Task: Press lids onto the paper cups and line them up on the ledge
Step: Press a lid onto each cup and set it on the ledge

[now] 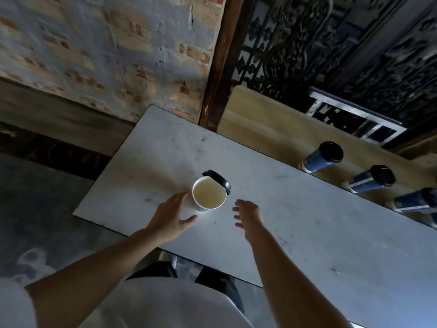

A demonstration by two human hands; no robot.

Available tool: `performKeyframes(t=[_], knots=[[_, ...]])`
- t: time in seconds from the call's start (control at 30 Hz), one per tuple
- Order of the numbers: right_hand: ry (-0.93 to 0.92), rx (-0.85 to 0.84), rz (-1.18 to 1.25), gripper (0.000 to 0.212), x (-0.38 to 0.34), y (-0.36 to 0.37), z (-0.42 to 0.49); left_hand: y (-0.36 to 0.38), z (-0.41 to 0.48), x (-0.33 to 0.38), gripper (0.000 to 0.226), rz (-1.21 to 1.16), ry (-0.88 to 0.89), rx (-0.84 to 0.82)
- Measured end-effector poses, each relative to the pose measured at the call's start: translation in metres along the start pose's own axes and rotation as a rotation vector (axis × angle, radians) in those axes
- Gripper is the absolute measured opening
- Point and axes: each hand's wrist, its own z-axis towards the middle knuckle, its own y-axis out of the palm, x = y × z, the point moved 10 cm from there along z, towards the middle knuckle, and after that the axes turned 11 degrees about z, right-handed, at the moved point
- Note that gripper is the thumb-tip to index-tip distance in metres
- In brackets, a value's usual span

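An open cup (pixel 209 195) stands upright at mid-frame on the white counter (pixel 307 223), a black lid (pixel 219 182) tilted against its far right rim. The left hand (pixel 173 214) is spread open just left of the cup, holding nothing; whether it touches the cup is unclear. The right hand (pixel 248 214), fingers loose and empty, hovers right of the cup, apart from it. Three lidded cups (pixel 372 179) stand on the wooden ledge (pixel 272 129) at right.
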Motion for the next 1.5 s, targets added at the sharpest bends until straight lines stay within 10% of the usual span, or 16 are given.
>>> performKeyframes(t=[0.4,0.53,1.1,1.5], knots=[[-0.025,-0.501,0.072,0.050,-0.083,0.049,-0.016,-0.029,0.017,0.037,0.086,-0.463,0.086,0.134],[-0.047,-0.492,0.080,0.021,-0.087,0.055,-0.019,-0.024,0.021,0.035,0.086,-0.474,0.059,0.117],[-0.957,-0.286,-0.400,0.067,-0.119,0.048,-0.088,-0.021,0.021,0.042,0.082,-0.442,0.102,0.104],[-0.945,-0.326,-0.512,0.079,-0.096,0.056,-0.086,-0.016,0.021,0.038,0.085,-0.452,0.069,0.053]])
